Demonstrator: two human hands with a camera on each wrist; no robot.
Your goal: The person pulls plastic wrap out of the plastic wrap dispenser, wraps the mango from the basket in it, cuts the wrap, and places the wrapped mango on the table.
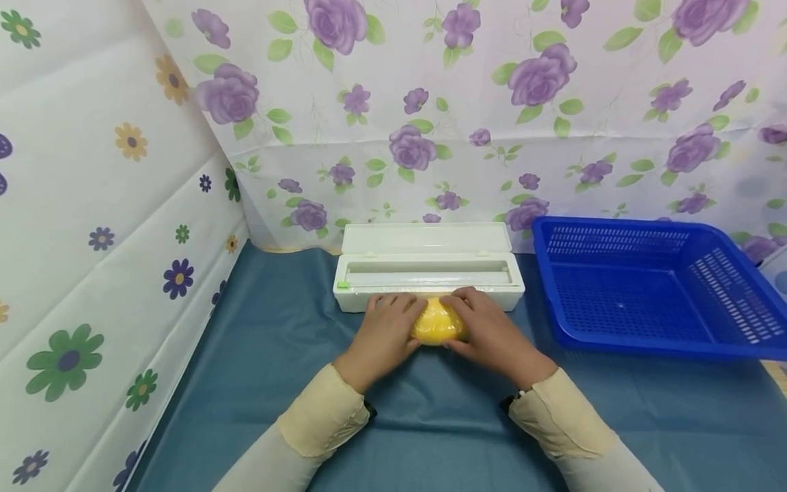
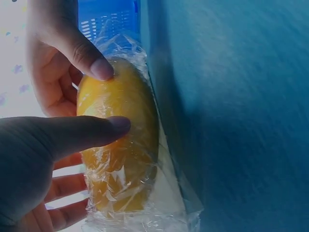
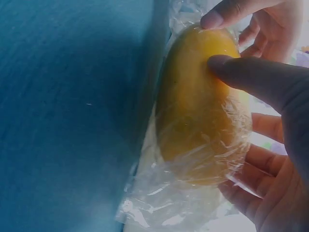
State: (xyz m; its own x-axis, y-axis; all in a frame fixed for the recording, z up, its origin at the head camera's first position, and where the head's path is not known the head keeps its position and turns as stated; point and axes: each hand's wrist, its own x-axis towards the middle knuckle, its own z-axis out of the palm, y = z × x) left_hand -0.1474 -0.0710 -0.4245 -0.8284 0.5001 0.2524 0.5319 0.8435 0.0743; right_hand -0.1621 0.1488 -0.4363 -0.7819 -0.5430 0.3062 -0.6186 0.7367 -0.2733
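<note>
An oblong yellow fruit (image 1: 437, 322), shaped like a mango, is held between both hands in front of the white cling film dispenser (image 1: 430, 301). Clear cling film (image 3: 164, 198) covers the fruit, crinkled at its sides and spreading loose past its ends. My left hand (image 1: 387, 328) grips one end, its thumb lying across the near face in the left wrist view and its fingers behind. Around the other end, my right hand (image 1: 492, 331) holds with its thumb on the near face and fingers on the far side. The fruit's underside is hidden.
The dispenser's lid (image 1: 427, 238) stands raised at the back, with a white roll (image 1: 424, 278) in its slot and a small green piece (image 1: 343, 284) at its left front. To the right sits a blue plastic basket (image 1: 652, 347). Flowered cloths hang behind and left of the blue-green tablecloth (image 1: 270, 328).
</note>
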